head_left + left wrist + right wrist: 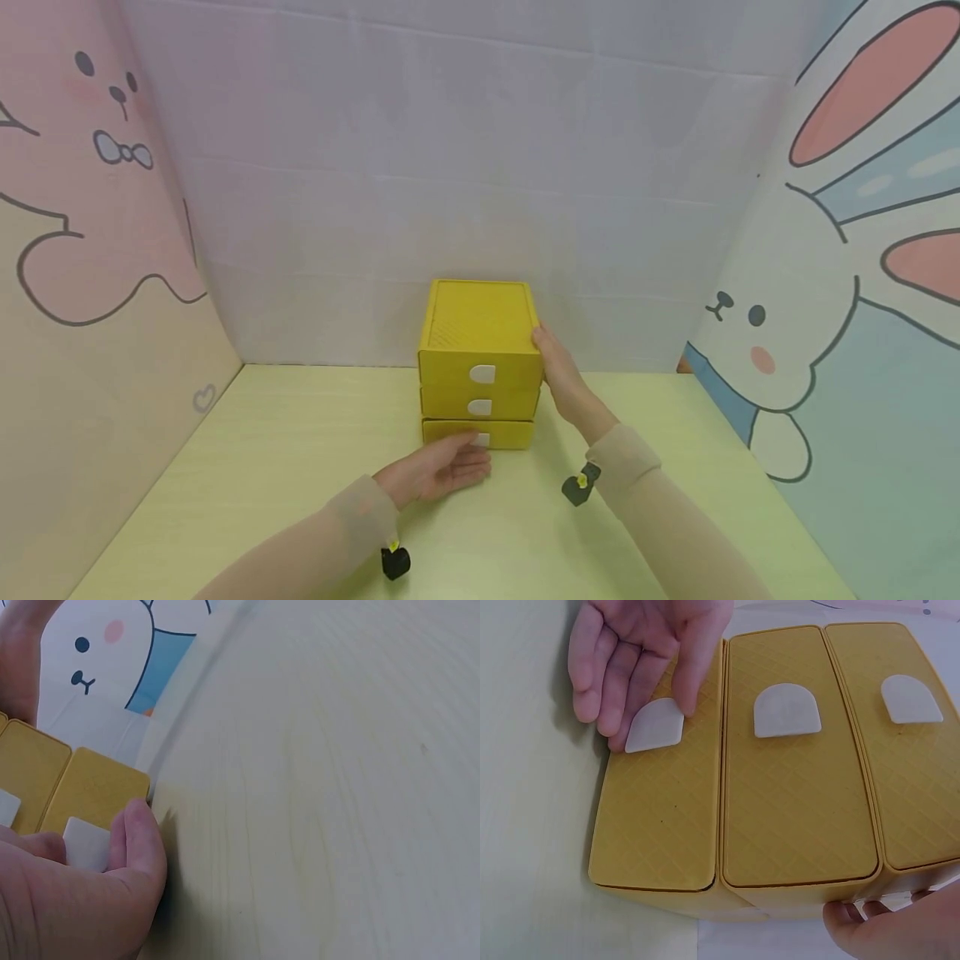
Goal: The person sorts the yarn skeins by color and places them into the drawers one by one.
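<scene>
A small yellow cabinet (480,312) with three stacked drawers stands on the table against the back wall. Each drawer front bears a white rounded tab. My left hand (442,471) is at the bottom drawer (656,840), its thumb and index finger pinching the white handle tab (656,726) from two sides while the other fingers extend below. Against the cabinet's right side rests my right hand (566,379), fingers laid along the side wall near the top. The middle drawer (802,802) and top drawer (907,787) sit flush above.
A pale yellow-green tabletop (315,433) surrounds the cabinet. White cloth (480,167) hangs behind it. Printed panels enclose the sides, with a pink bear on the left panel (97,233) and a white rabbit on the right panel (787,350).
</scene>
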The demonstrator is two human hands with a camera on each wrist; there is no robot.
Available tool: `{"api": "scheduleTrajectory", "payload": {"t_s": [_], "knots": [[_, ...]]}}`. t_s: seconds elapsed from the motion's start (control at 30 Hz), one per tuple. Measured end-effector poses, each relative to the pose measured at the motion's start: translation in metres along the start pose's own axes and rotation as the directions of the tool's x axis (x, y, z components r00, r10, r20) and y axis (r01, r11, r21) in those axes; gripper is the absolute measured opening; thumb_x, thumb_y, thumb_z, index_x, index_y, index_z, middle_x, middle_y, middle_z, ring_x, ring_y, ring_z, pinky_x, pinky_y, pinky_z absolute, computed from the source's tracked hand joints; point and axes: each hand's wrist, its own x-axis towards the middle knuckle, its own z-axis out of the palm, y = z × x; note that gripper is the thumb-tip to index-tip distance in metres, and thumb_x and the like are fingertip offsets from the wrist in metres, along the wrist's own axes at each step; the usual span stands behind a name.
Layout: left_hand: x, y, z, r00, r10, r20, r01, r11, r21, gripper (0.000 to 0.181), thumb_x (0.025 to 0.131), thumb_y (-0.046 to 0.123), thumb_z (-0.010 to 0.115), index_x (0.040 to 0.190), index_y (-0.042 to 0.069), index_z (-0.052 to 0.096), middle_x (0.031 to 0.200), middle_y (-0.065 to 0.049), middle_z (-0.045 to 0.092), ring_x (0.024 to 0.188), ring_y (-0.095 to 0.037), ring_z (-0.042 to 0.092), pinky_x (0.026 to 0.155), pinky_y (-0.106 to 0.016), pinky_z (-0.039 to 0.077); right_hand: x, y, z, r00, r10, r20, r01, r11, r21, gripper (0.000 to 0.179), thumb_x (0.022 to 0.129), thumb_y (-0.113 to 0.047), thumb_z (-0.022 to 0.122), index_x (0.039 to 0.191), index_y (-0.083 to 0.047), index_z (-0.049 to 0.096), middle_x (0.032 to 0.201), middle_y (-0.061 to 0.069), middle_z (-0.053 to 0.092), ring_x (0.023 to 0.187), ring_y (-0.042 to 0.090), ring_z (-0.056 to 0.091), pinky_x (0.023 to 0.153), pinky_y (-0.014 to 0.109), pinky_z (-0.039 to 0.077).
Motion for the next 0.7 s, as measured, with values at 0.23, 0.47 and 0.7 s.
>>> {"api": "scheduleTrajectory", "payload": {"t_s": [0.23, 0.47, 0.7], "knots": [[0.0027, 0.0015, -0.0003, 1.000, 0.010, -0.012, -0.010, 1.000, -0.002, 0.051, 0.114, 0.026, 0.052, 0.143, -0.016, 0.053, 0.140, -0.033, 0.061, 0.128, -0.042, 0.065, 0.113, -0.048, 0.050, -0.0004, -0.0033, 0.0008, 1.000, 0.018, -0.016, -0.018, 1.000, -0.001, 0.068, 0.114, -0.049, 0.029, 0.173, -0.022, 0.008, 0.179, 0.002, 0.009, 0.165, 0.028, 0.008, 0.130, 0.059, 0.015], [0.0026, 0.0026, 0.0002, 1.000, 0.018, -0.006, -0.018, 1.000, 0.005, 0.050, 0.114, 0.024, 0.052, 0.144, -0.016, 0.051, 0.142, -0.033, 0.060, 0.130, -0.042, 0.064, 0.112, -0.047, 0.051, -0.0009, -0.0038, -0.0001, 1.000, 0.004, 0.003, -0.004, 1.000, 0.010, 0.065, 0.115, -0.047, 0.028, 0.173, -0.024, 0.008, 0.179, 0.002, 0.009, 0.164, 0.027, 0.008, 0.130, 0.058, 0.016], [0.0043, 0.0008, -0.0008, 1.000, 0.023, 0.000, -0.023, 1.000, 0.019, 0.050, 0.114, 0.025, 0.051, 0.143, -0.016, 0.052, 0.141, -0.032, 0.061, 0.130, -0.042, 0.064, 0.113, -0.047, 0.050, -0.0020, -0.0030, -0.0003, 1.000, -0.001, 0.008, 0.000, 1.000, 0.012, 0.066, 0.115, -0.048, 0.028, 0.173, -0.023, 0.006, 0.179, 0.002, 0.008, 0.165, 0.027, 0.007, 0.130, 0.059, 0.016]]}}
